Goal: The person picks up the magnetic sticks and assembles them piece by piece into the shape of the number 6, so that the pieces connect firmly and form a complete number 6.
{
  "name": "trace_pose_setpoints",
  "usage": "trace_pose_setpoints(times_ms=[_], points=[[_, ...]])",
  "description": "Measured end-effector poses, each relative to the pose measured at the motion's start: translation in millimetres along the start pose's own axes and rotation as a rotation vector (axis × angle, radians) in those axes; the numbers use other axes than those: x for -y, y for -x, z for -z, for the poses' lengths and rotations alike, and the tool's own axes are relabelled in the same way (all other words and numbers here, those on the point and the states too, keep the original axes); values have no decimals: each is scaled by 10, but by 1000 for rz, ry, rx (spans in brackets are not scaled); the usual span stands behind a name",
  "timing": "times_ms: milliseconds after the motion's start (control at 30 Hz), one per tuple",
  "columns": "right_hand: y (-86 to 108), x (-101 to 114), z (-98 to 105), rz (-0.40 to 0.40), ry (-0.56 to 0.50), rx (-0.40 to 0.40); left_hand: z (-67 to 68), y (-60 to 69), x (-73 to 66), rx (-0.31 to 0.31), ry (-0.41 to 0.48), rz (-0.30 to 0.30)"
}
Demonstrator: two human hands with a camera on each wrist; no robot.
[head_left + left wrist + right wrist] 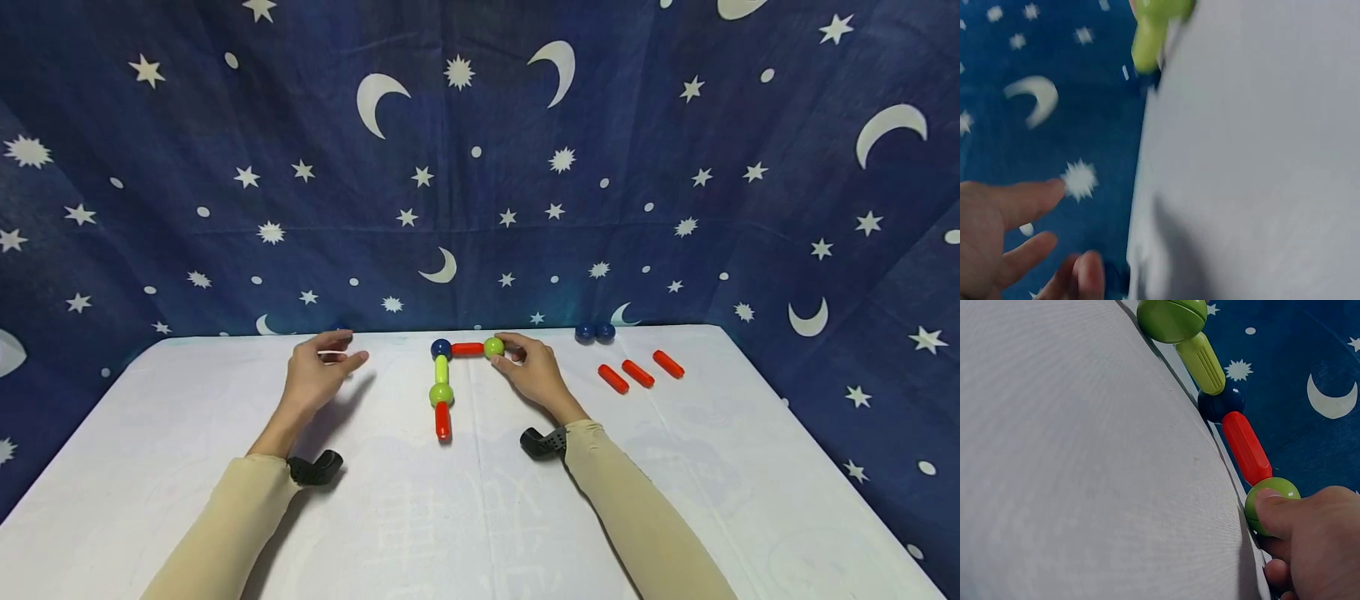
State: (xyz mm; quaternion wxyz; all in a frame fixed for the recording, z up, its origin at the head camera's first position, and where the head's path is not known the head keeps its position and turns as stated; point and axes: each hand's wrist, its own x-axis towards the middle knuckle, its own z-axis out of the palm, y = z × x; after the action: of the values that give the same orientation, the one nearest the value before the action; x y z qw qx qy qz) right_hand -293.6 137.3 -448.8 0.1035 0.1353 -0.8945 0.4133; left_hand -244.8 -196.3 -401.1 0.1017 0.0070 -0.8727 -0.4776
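Note:
Near the far edge, a dark blue ball point(441, 349) joins a red rod point(468, 349) to its right and a yellow-green rod point(442, 369) below it. That rod meets a green ball point(441, 394) with another red rod point(443, 422) pointing toward the front. My right hand point(534, 371) pinches the green ball point(493, 347) at the right end between thumb and fingers; the right wrist view shows the thumb on this ball point(1272, 494). Left of the joined pieces, my left hand point(318, 373) is held above the cloth, fingers apart, holding nothing.
Three loose red rods point(637, 373) lie on the right of the white table point(420, 517). Behind them, two dark blue balls point(595, 334) sit side by side at the far edge. A dark blue cloth point(480, 192) with stars and moons hangs behind.

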Motion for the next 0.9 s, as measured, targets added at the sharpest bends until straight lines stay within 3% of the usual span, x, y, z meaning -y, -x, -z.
trace_pose_setpoints(times_ms=[100, 167, 300, 500, 700, 800, 900], points=[[3, -7, 2, 0, -1, 2, 31, -140, 63, -98, -43, 33], [1, -8, 4, 1, -2, 2, 32, -222, 84, -121, -50, 53], [-4, -12, 2, 4, -1, -5, 10, -354, 126, -103, -56, 94], [2, -17, -15, -4, 1, -3, -48, -457, 197, -98, -172, 122], [1, -19, -20, -9, 6, 4, -92, -434, 176, -110, -196, 127], [-7, -20, -14, -5, 5, -1, -96, -376, 122, -68, -158, 89], [-12, -20, -11, -1, 1, -5, -95, -283, 28, 20, -96, 11]])
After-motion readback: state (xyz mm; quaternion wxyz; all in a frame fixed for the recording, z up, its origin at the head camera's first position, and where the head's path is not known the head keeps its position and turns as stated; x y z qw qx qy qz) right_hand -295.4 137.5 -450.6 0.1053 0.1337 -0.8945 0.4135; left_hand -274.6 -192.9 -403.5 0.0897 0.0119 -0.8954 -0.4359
